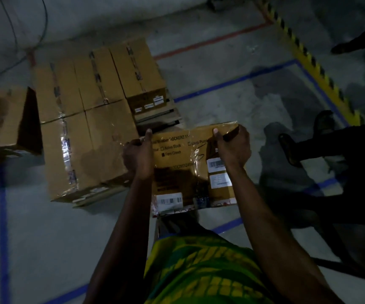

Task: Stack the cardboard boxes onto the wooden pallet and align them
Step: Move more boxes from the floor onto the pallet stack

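dim, murky | motion blur (strongest leftward) | tape glare

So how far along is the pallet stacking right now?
Partly done. A block of stacked boxes already sits on the wooden pallet, fairly flush. In hand: the left hand and right hand grip one carried box beside the stack. Left: placing and aligning it, probably on the bare pallet corner, plus at least one loose box further left.

Brown cardboard boxes [93,119], green-yellow patterned shirt [201,268], blue floor lines [2,216], yellow-black hazard stripe [309,60]
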The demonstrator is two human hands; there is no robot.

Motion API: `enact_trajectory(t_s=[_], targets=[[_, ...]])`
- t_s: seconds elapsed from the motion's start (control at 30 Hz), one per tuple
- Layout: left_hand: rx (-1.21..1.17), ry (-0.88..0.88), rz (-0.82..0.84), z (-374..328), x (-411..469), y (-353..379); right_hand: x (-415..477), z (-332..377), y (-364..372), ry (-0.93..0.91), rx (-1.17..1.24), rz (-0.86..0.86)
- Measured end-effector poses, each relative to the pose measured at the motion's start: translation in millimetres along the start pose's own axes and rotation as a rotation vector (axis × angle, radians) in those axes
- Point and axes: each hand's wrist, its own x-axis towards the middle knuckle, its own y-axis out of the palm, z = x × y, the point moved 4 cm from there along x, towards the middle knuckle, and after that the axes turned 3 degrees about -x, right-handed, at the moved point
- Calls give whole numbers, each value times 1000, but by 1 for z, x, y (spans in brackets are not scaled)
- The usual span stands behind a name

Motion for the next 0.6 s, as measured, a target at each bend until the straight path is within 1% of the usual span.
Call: enact_trajectory(t_s=[0.17,0.33,0.4,0.47,0.6], targets=[[-3,-90,-25,0,39,37,57,6,37,41,-18,114],[25,-201,-49,31,74,69,94,1,86,80,-29,184],[22,-260,-74,36,87,81,106,-6,108,91,-13,251],[22,-328,-108,51,109,94,119,-16,130,117,-34,312],[-2,-490,-92,97,146,114,143,-39,167,213,-154,430]])
